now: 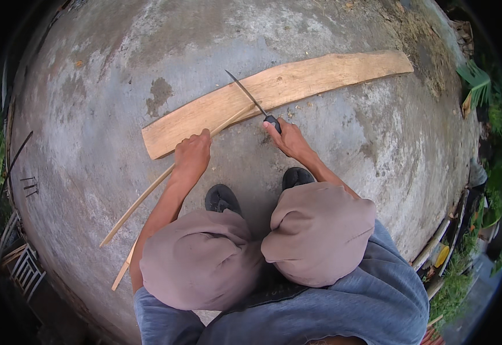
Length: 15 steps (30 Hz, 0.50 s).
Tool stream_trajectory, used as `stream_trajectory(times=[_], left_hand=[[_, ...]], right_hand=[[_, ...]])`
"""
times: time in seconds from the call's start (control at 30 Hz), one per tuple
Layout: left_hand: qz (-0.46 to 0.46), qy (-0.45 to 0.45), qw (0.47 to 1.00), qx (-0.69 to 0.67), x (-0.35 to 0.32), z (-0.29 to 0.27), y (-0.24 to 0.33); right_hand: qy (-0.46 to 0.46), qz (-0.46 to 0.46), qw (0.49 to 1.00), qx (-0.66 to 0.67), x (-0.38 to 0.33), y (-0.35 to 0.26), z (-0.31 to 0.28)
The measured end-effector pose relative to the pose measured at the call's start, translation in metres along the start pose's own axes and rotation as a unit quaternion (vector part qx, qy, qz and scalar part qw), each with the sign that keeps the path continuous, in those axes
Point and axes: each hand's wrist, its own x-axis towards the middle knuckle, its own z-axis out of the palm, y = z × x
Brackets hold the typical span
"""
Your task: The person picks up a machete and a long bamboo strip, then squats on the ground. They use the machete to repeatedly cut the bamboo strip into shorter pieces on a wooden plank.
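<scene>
The right hand [290, 141], at frame centre, is closed round a knife [251, 99] whose blade lies across a thin strip [164, 178]. The left hand [192, 155] grips that strip where it rests on the plank [274, 92]. The step looks like shaving the strip; a steady stroke away from the fingers seems called for. A second strip [123, 270] lies lower left; the shoes [222, 198] sit close below.

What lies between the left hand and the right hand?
In the head view, bare concrete floor separates the left hand from the right hand; the thin stick runs just above it.
</scene>
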Motion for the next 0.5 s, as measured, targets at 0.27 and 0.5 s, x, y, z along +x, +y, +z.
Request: stream_trajectory(times=[0.27, 0.5], left_hand=[[0.027, -0.044, 0.997, 0.062, 0.017, -0.039, 0.017], [0.019, -0.051, 0.996, 0.068, 0.021, -0.045, 0.028]], right_hand=[[0.135, -0.146, 0.974, 0.107, -0.044, -0.074, -0.023], [0.084, -0.035, 0.996, -0.027, -0.002, 0.008, 0.001]])
